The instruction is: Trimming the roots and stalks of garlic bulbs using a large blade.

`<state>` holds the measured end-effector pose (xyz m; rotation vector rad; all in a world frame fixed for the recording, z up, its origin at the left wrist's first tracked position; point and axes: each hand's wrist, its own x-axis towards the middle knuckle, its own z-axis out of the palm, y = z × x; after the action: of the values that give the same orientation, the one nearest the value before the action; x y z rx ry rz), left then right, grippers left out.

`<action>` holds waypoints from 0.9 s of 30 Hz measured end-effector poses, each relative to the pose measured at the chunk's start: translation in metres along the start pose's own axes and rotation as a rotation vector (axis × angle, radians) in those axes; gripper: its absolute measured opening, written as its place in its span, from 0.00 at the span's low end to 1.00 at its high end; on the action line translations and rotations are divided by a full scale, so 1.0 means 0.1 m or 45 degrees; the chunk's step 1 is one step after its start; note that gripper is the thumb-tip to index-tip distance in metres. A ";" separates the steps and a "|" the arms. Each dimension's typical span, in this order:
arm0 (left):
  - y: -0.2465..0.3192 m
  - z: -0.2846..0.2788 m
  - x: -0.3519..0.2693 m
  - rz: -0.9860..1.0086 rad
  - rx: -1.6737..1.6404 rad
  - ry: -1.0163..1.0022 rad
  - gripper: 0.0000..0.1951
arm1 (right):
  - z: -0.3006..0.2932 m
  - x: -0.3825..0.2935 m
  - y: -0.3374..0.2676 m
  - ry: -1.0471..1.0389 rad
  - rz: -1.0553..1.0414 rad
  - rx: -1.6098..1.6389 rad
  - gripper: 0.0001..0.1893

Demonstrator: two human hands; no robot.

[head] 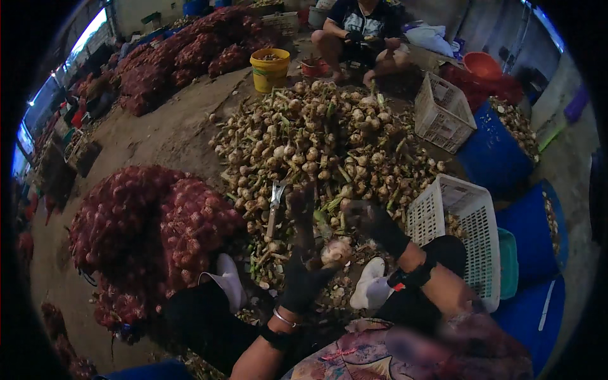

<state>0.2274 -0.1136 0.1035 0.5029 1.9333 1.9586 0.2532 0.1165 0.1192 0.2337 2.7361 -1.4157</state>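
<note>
My left hand [306, 278], in a black glove, stretches over the front of a heap of garlic bulbs [304, 142] with stalks, thumb spread from the fingers. A large pale garlic bulb [336, 251] lies just above its thumb in the picture; whether they touch is unclear. My right hand [380, 225], gloved too and blurred by motion, hovers over the heap's front right; what its fingers hold cannot be made out. Left of my left fingertips, a tool with a metal head and a slim handle [272, 221] rests on the garlic.
Full red mesh sacks [147, 237] stand at my left. To my right are a white plastic crate [451, 228], a second crate [444, 114] and blue barrels [527, 228]. A seated person [361, 33] faces me behind the heap, near a yellow bucket [270, 71].
</note>
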 end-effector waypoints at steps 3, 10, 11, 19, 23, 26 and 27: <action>0.23 0.15 -0.06 0.024 0.300 -0.082 0.27 | 0.27 -0.16 0.49 -0.194 0.308 1.309 0.19; 0.00 0.12 -0.10 0.318 0.641 -0.164 0.21 | 0.30 -0.27 0.24 -0.196 0.050 0.413 0.17; -0.03 0.10 -0.09 0.230 0.662 -0.165 0.20 | 0.17 -0.27 0.19 -0.267 0.068 0.185 0.17; -0.02 0.17 -0.10 0.179 0.826 -0.231 0.15 | 0.11 -0.53 -0.12 -0.057 -0.255 -0.421 0.16; -0.06 0.22 -0.05 0.179 0.918 -0.232 0.17 | 0.09 -0.58 -0.02 -0.059 -0.309 -0.365 0.17; -0.49 0.03 0.12 -0.186 0.978 -0.206 0.20 | -0.08 -0.75 -0.20 0.039 -0.230 0.022 0.18; -0.63 0.07 0.23 -0.332 0.943 -0.230 0.21 | -0.38 -1.02 -0.30 0.261 -0.214 0.021 0.16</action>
<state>0.2102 -0.0954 0.0411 0.5442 2.4136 0.9623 0.3500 0.1194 0.1770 0.1603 2.9725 -1.5351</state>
